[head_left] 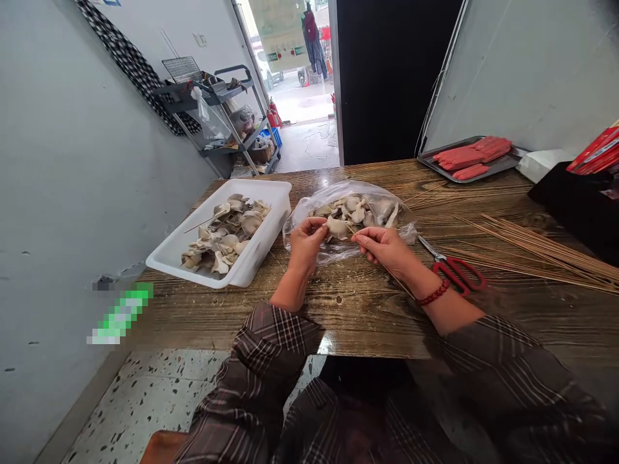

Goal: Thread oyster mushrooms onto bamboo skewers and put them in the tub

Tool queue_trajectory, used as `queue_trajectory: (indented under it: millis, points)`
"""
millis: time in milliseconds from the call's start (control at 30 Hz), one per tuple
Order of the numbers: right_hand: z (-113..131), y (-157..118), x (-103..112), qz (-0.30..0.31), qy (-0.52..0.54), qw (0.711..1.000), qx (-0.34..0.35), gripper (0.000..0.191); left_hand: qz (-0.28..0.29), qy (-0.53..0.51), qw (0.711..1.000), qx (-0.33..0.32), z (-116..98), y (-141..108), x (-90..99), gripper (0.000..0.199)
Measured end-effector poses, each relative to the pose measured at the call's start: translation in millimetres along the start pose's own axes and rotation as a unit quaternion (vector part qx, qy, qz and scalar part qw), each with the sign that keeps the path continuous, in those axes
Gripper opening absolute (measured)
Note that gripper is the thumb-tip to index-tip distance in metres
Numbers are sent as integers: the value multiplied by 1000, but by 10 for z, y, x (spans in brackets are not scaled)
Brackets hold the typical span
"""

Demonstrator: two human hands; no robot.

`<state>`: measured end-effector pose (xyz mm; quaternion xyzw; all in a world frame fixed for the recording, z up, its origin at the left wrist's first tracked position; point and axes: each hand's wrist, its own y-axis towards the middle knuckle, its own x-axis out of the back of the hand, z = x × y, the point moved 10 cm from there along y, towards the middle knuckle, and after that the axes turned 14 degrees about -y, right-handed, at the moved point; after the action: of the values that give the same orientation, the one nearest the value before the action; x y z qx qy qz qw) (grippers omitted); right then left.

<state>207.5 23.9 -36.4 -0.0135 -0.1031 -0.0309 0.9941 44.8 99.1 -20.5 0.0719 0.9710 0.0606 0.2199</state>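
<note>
Between finger and thumb, my left hand [307, 243] pinches a pale oyster mushroom [337, 227]. My right hand [384, 248] grips a thin wooden skewer [397, 281], its shaft running back under the wrist. The skewer's front end meets the mushroom; whether it has gone through, I cannot tell. Just beyond both hands lies an open clear plastic bag [323, 193] with more oyster mushrooms [358, 209] in it. To the left stands a white plastic tub [264, 254] holding a heap of mushrooms [227, 235], with a skewer sticking out over them.
Right of my right hand lie red-handled scissors [459, 274]. Loose skewers [546, 254] spread across the wooden table [309, 322]. A dark tray [457, 175] of pinkish-red sticks stands at the back right, near a black holder [575, 200]. A grey cart [227, 116] stands beyond the table.
</note>
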Motion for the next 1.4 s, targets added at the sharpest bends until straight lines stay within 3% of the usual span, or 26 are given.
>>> queue_trajectory:
  millis: [233,433,800,967,1133,1400]
  points:
    - [47,-16,-114,33,-107,993,38,31,5,-88,995,43,39,-14,-19,20]
    - [116,-72,-176,65,-114,990,45,36,3,-145,985,94,138,5,20,27]
    - [137,-62,-88,27,-102,993,53,37,5,-179,969,171,265,-50,-35,25]
    - [148,-58,-65,17,-111,992,62,37,57,-164,964,202,261,-119,-174,32]
    - [148,-51,-31,6,-121,990,71,35,57,-165,968,179,185,-118,-186,47]
    - [159,-54,-7,0,-115,991,71,36,33,-166,974,151,183,-57,-115,42]
